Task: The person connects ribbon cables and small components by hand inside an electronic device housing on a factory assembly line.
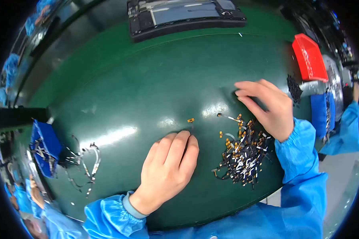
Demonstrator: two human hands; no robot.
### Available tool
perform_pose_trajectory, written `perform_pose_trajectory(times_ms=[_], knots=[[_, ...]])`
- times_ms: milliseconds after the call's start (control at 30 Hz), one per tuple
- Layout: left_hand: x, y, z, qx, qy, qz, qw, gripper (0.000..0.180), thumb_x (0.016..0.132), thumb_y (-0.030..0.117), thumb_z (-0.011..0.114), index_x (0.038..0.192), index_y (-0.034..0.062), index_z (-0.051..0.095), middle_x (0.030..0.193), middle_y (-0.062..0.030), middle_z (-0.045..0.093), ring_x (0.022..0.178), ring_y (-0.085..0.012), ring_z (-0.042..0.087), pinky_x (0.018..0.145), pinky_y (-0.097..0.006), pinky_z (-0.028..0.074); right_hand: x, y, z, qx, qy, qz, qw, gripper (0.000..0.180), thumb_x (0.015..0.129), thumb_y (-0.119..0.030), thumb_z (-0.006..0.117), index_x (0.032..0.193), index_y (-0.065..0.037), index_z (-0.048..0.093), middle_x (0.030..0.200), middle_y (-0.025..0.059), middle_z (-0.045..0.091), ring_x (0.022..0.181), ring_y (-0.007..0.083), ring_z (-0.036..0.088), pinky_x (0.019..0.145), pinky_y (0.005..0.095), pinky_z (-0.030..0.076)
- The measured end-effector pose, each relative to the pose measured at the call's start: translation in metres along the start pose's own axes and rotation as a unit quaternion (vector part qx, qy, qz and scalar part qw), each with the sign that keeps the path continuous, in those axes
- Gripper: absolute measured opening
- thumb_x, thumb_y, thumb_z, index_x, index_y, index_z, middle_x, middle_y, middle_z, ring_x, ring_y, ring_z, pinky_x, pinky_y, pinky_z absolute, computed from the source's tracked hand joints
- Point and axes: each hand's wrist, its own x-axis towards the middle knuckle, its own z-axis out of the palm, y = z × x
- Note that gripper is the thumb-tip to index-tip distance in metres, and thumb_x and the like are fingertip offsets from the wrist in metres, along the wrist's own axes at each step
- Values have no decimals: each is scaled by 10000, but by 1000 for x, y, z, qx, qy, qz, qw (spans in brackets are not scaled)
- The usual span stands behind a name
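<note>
My left hand [169,165] rests low over the green table, its fingers curled and closed. From under its fingertips a thin flex cable with an orange connector end [191,120] sticks out, and the fingers pin its hidden end. Farther right, my right hand [269,105] is raised a little, thumb and fingertips drawn together in a pinch. Whatever may be in that pinch is too small or blurred to make out. Just below the right hand lies a tangled heap of black flex cables [243,159] with orange and white ends.
Loose cables [93,159] lie at left beside a blue bin [46,147] of parts. On the right are a red bin [310,57], a small black heap [294,87] and another blue bin [318,113]. A black tray-like frame [187,24] stands at the back. Co-workers' sleeves [342,131] show at both sides.
</note>
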Motion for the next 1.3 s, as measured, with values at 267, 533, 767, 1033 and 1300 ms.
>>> perform_pose_trajectory(times_ms=[267, 533, 767, 1033, 1300], knots=[[-5, -7, 0, 10, -9, 13, 1000, 192, 746, 60, 631, 936, 47, 657, 1010, -72, 625, 861, -177, 606, 709, -274, 497, 5, 0, -1, 101, 4, 199, 975, 157, 788, -5, 736, 946, -3, 733, 856, 99, 694, 753, 183, 642, 646, 279, 513], [-1, -4, 3, 10, -11, 6, 1000, 183, 736, 51, 635, 917, 55, 661, 997, -61, 624, 854, -164, 603, 683, -260, 489, 4, 8, 6, 30, 5, 55, 998, 196, 697, 15, 783, 887, -13, 738, 846, 89, 655, 777, 233, 612, 679, 322, 501], [-2, -5, 3, 12, -10, 8, 1000, 185, 741, 53, 634, 923, 57, 663, 993, -59, 622, 849, -161, 602, 669, -255, 491, -4, 8, 4, 65, -16, 27, 997, 224, 679, 21, 788, 896, -14, 745, 866, 78, 649, 784, 232, 613, 678, 327, 504], [-2, -6, 3, 20, -10, 13, 1000, 174, 742, 46, 635, 914, 56, 660, 991, -58, 620, 841, -159, 603, 656, -255, 494, -1, 6, 9, 62, -13, 30, 998, 223, 681, 26, 783, 893, -23, 737, 816, 73, 619, 738, 229, 592, 635, 328, 479], [-3, -5, 4, 17, -5, 6, 1000, 173, 739, 47, 639, 910, 57, 658, 987, -56, 621, 838, -155, 606, 658, -253, 492, 2, 12, -2, 120, -19, 112, 986, 198, 730, 24, 765, 921, -25, 744, 844, 90, 648, 755, 216, 607, 664, 311, 488]])
